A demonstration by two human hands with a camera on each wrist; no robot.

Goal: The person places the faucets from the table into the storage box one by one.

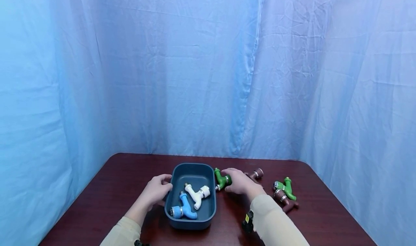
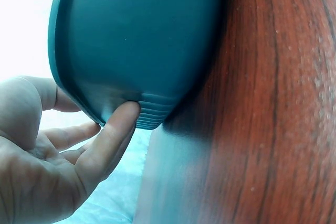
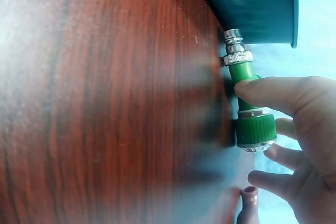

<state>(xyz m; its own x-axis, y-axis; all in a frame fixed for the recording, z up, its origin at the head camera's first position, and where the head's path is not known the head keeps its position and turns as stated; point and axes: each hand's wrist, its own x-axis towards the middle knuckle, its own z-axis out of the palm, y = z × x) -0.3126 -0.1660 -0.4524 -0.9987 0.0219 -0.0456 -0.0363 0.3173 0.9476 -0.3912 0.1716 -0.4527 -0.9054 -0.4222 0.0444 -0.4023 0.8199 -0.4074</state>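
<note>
On a dark reddish-brown table [image 1: 234, 217], a deep blue-grey bin [image 1: 190, 224] stands upright, and the left hand [image 1: 155, 191] holds it at its 9 o'clock side, one digit laid on the ridged outer wall and others passing behind the rim. The bin carries two faucets: a blue faucet [image 1: 186, 206] lying toward its 7 o'clock corner, knob pointing to about 9, and a white faucet [image 1: 194, 195] at the blue one's 1 to 2 o'clock, knob turned toward 2. Just outside the bin, at its 2 o'clock, is a green faucet [image 1: 221, 181], with the right hand [image 1: 239, 182] at its 3 o'clock, partly spread, thumb across the green body and fingertips around the knob end; the overlap in the right wrist view makes it hard to tell whether they grip it. Past that hand, near its 1 to 2 o'clock, a brown faucet [image 1: 258, 173] shows in part. Farther out, at the bin's 3 o'clock, a second green faucet [image 1: 287, 190] lies with a second brown faucet [image 1: 283, 199] close at its 6 o'clock. Pale blue curtains [image 1: 201, 76] hang beyond the table at 12 o'clock.
</note>
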